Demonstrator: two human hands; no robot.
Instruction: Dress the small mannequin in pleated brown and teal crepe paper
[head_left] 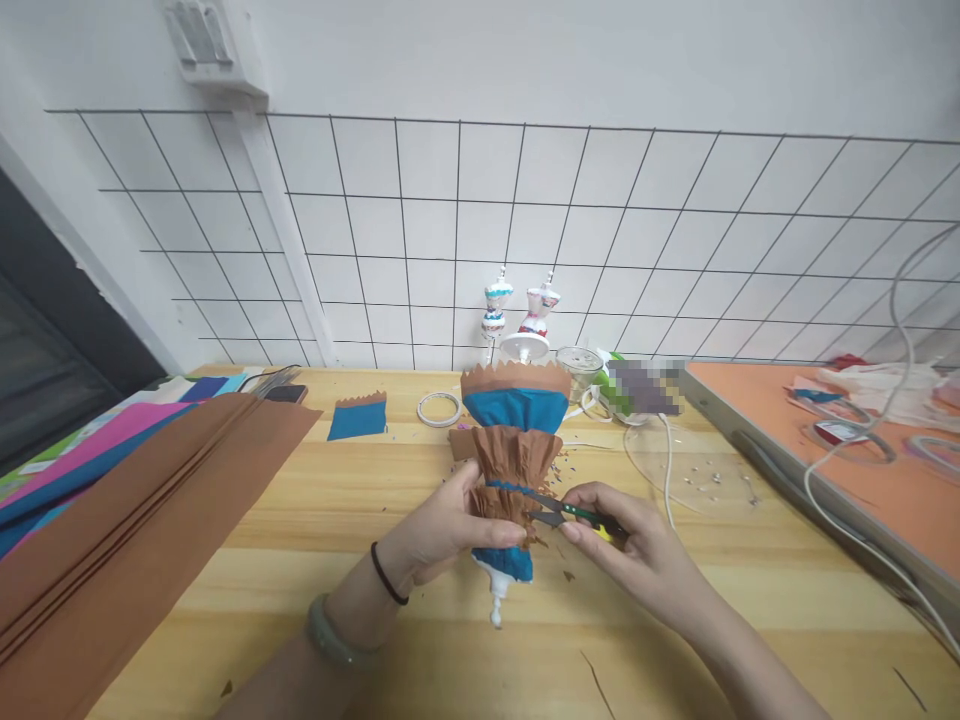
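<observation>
A small white dress form (pixel 497 590) lies with its neck end toward me, wearing a gathered paper dress (pixel 517 455) in brown and blue. My left hand (pixel 469 520) is closed around its waist area, thumb pressed on the brown paper. In my right hand (pixel 630 530) is a pair of scissors (pixel 581 513), their blades slightly apart and touching the paper beside the blue band. The handle loops are mostly hidden by my fingers. Small brown and blue scraps are scattered around the dress.
Brown paper sheets (pixel 150 540) cover the left side, with a blue-brown paper piece (pixel 358 416) and a tape roll (pixel 439 409) behind. Two decorated dress forms (pixel 495 305) stand at the back. A clear plate (pixel 697 470) holds small bits. A white cable (pixel 814 500) crosses an orange board (pixel 780 440).
</observation>
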